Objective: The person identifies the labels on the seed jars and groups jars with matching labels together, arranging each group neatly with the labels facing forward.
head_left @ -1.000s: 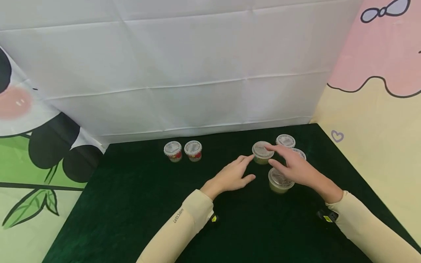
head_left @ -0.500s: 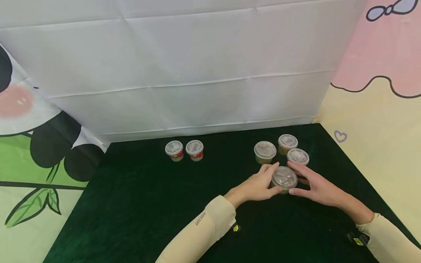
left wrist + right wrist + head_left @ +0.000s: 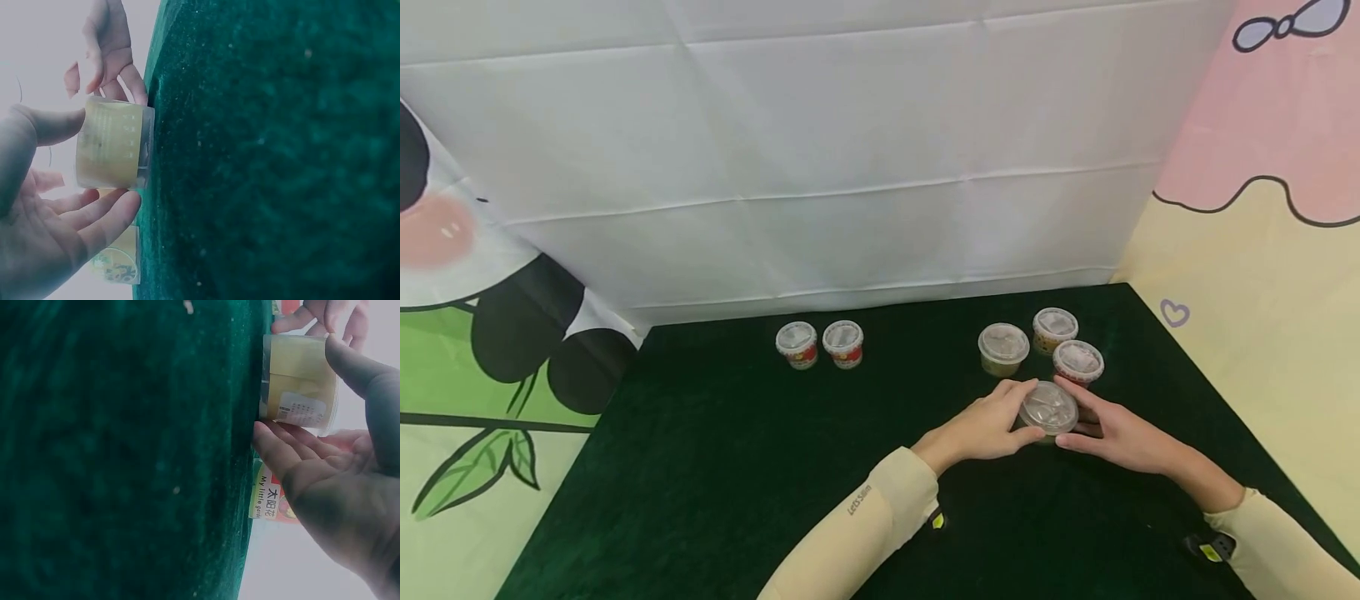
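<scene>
In the head view, a round clear-lidded plastic tub stands on the dark green cloth, right of centre. My left hand holds its left side, thumb nearest me and fingers behind. From the right, my right hand grips the same tub with thumb and fingers curved around it. The left wrist view shows the tub's yellowish wall between thumb and fingers. A white printed label is visible on it in the right wrist view. Just behind stand a greenish lidded tub and a red-sided cup.
Another lidded cup is at the back right. Two small white-lidded cups with red labels, a left one and a right one, stand at the back. A white curtain borders the green table.
Both hands have come down from above the back tubs to the front tub, the left moving right. Over the last half second, the right fingers have closed in slightly on it.
</scene>
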`<action>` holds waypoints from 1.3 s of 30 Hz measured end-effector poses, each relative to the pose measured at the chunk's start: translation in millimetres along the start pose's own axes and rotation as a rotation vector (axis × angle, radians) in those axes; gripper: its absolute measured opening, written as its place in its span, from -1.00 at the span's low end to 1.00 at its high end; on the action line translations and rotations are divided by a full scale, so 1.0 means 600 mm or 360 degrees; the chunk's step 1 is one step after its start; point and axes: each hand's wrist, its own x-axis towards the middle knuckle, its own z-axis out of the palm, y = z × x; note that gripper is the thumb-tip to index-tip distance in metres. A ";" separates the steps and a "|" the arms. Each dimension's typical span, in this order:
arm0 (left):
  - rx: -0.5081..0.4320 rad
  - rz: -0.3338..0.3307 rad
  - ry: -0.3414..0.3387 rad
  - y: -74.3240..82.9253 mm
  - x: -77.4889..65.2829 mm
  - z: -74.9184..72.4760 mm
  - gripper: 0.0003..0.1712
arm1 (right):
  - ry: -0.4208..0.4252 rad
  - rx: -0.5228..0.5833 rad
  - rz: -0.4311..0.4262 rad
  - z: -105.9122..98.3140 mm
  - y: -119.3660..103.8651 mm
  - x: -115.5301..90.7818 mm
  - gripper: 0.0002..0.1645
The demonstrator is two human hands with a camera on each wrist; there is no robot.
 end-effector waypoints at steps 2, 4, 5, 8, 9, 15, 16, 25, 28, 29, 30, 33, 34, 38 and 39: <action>0.0029 -0.0009 -0.0007 0.003 0.001 -0.002 -0.15 | -0.0015 0.0023 0.0001 -0.001 0.000 0.000 0.01; 0.0058 -0.0021 -0.0019 0.006 0.001 -0.003 -0.15 | -0.0026 0.0054 0.0005 -0.003 0.002 0.001 0.00; 0.0075 -0.0027 -0.0029 0.008 0.001 -0.004 -0.15 | -0.0033 0.0074 0.0014 -0.003 0.002 0.001 0.00; 0.0135 -0.0035 -0.0047 0.013 0.000 -0.007 -0.16 | -0.0048 0.0117 0.0038 -0.005 0.002 0.001 0.00; 0.0148 -0.0038 -0.0051 0.013 0.000 -0.008 -0.16 | -0.0050 0.0126 0.0042 -0.005 0.001 0.001 0.00; 0.0157 -0.0047 -0.0065 0.017 -0.001 -0.010 -0.16 | -0.0056 0.0155 0.0045 -0.005 -0.001 -0.001 0.00; 0.0156 -0.0048 -0.0066 0.017 -0.001 -0.010 -0.16 | -0.0058 0.0154 0.0044 -0.005 -0.001 -0.001 0.00; 0.0128 -0.0052 -0.0067 0.015 0.000 -0.010 -0.16 | -0.0064 0.0142 0.0077 -0.008 -0.003 0.001 0.01; 0.0089 -0.0050 -0.0068 0.012 0.001 -0.012 -0.16 | -0.0073 0.0133 0.0080 -0.009 -0.003 0.002 0.02; 0.0068 -0.0044 -0.0064 0.010 0.002 -0.011 -0.15 | -0.0071 0.0136 0.0078 -0.010 -0.004 0.003 0.02; 0.0044 -0.0045 -0.0059 0.008 0.003 -0.011 -0.15 | -0.0074 0.0138 0.0072 -0.011 -0.004 0.004 0.02; -0.0033 -0.0043 -0.0036 0.002 0.005 -0.012 -0.15 | -0.0076 0.0155 0.0069 -0.013 -0.005 0.006 0.01; -0.0050 -0.0039 -0.0031 0.001 0.006 -0.012 -0.15 | -0.0076 0.0164 0.0070 -0.014 -0.006 0.006 0.01; -0.0059 -0.0029 -0.0038 0.000 0.006 -0.012 -0.14 | -0.0084 0.0181 0.0094 -0.014 -0.006 0.007 0.01; -0.0051 -0.0023 -0.0040 -0.001 0.006 -0.011 -0.13 | -0.0083 0.0183 0.0095 -0.014 -0.006 0.007 0.01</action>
